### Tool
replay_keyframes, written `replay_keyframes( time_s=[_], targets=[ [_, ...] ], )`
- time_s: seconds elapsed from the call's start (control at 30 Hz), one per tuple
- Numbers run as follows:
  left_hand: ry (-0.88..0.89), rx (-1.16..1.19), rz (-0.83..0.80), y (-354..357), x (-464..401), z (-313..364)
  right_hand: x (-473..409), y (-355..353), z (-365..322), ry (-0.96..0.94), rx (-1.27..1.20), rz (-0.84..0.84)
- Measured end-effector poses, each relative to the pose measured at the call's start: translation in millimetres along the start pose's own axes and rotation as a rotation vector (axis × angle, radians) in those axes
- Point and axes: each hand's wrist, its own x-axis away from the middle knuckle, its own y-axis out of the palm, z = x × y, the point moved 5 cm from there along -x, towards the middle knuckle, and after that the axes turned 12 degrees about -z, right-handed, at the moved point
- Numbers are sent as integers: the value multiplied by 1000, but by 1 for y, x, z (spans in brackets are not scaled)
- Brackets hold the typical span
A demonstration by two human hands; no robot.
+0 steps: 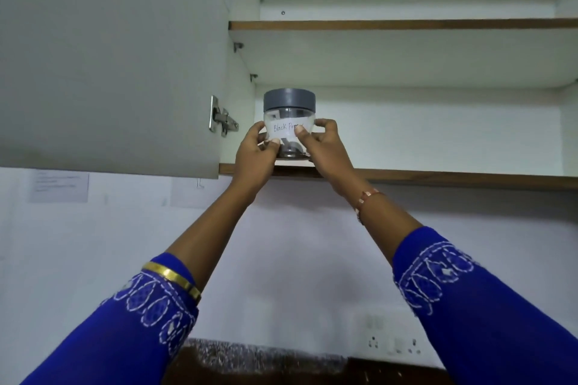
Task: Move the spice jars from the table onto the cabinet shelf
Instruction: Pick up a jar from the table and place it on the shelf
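I grip the black pepper jar [289, 122] with my left hand [255, 153] and right hand [323, 147], fingers curled round its clear sides. It sits at the front edge of the lowest cabinet shelf [438, 176], so I judge this the placing step. Next I should nudge it further in, then let go.

Both hands, the left hand [255, 155] and the right hand [325, 147], are gripping a grey-lidded spice jar [289, 122] at the front edge of the lower cabinet shelf [438, 178].
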Motion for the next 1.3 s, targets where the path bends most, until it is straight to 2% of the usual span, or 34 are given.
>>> replay_keyframes(
  time_s=[0.17,0.5,0.73,0.9,1.07,1.2,1.3],
  targets=[
    [-55,-160,-1,-9,-29,-29,-35,13,22,55,148,-52],
    [-236,-784,-75,-24,-86,-60,-93,30,42,184,609,-171],
    [-364,-883,-277,-21,-105,-70,-112,46,52,273,801,-407],
    [-323,-889,-235,-19,-102,-70,-115,49,51,276,859,-441],
    [-279,-870,-87,-22,-92,-67,-106,42,46,221,731,-259],
    [-57,-917,103,-19,-63,-58,-78,42,36,127,731,-126],
    [147,-891,111,-13,-35,-64,-52,45,32,68,918,-89]
  ],
)
